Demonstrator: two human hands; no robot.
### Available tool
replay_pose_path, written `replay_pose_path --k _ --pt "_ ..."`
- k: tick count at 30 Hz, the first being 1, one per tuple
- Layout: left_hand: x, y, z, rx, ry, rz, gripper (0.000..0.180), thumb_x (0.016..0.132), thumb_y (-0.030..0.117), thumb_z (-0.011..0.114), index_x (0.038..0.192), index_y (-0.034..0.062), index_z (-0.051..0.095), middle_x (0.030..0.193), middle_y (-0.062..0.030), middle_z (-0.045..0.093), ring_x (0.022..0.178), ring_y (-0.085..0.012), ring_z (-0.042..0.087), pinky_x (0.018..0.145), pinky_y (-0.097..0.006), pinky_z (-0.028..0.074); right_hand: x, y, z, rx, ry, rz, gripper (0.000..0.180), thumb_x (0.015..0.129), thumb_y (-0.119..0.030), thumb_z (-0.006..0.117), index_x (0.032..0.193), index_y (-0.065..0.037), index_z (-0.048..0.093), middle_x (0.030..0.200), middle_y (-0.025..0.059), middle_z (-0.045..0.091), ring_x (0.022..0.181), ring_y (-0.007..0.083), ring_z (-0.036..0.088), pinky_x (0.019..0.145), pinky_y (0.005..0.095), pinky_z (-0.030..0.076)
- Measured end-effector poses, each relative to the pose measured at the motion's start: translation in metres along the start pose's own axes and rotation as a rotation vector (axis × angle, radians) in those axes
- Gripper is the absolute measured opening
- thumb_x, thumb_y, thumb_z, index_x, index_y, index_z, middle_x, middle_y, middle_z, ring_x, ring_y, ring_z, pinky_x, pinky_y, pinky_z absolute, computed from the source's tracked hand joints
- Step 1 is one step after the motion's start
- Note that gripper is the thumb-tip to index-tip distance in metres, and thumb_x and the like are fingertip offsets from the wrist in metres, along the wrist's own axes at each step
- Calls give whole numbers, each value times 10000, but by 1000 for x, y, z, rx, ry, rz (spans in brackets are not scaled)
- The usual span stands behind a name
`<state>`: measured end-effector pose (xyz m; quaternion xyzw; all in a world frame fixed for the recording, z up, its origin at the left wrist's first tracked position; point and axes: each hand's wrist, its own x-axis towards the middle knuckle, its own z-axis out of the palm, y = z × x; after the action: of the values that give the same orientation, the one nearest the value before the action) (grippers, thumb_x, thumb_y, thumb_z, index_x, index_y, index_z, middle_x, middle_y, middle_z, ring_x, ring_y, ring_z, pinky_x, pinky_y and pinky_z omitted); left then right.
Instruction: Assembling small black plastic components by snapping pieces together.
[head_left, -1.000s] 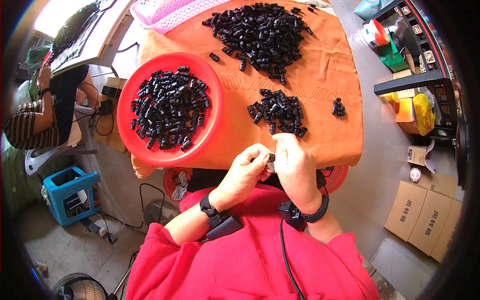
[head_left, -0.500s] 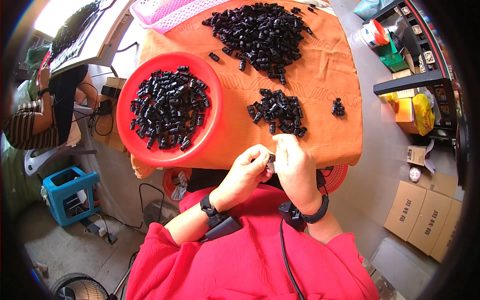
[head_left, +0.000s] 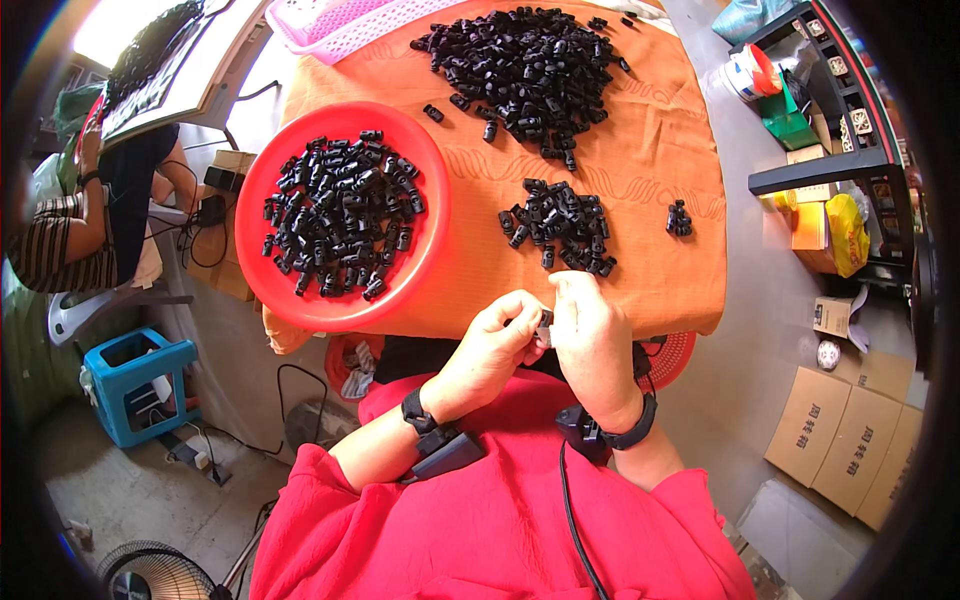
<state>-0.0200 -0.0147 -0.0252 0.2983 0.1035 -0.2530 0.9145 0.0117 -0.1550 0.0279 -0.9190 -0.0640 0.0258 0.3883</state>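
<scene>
Close together at the table's near edge, my two hands meet over a small black cord lock (head_left: 545, 319). My left hand (head_left: 497, 335) pinches it between thumb and fingers. My right hand (head_left: 590, 325) is closed against it, with a small greyish bit showing between the hands that I cannot make out. Just beyond them lies a small pile of black cord locks (head_left: 562, 222). A red round tray (head_left: 438, 240) on the left holds many more. Toward the far side spreads a large heap of black pieces (head_left: 525, 75), and a tiny cluster of cord locks (head_left: 679, 218) sits on the right.
An orange cloth (head_left: 650, 290) covers the table. A pink basket (head_left: 340, 42) stands at the far left corner. Left on the floor are a blue stool (head_left: 140, 385) and a fan (head_left: 155, 575); another person (head_left: 75, 230) sits there. Cardboard boxes (head_left: 840, 430) lie on the right.
My hands stay almost in place, the fingers shifting very slightly around the cord lock. The whole view has moved a little; the piles and tray look the same.
</scene>
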Motion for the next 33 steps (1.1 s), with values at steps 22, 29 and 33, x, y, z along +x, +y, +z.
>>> replay_pose_path --k 22,29,33 --pt "0 -5 0 38 54 54 170 1027 252 587 1002 84 575 841 13 580 753 -92 487 700 -251 394 2 5 2 -104 2 -85 217 887 -40 584 1103 -20 596 706 191 651 654 372 670 561 465 519" --pt "0 -6 -1 44 43 74 158 1032 245 577 1016 88 575 855 18 579 752 -83 485 700 -246 388 1 3 4 -54 42 -63 242 882 -22 581 1123 -1 594 730 194 654 669 364 673 579 456 526" --pt "1 -3 2 -9 33 59 163 1036 249 570 1024 86 572 866 18 579 757 -83 489 699 -245 391 1 -1 5 -6 89 -62 251 891 -12 574 1141 1 596 778 195 661 702 352 680 601 443 526"
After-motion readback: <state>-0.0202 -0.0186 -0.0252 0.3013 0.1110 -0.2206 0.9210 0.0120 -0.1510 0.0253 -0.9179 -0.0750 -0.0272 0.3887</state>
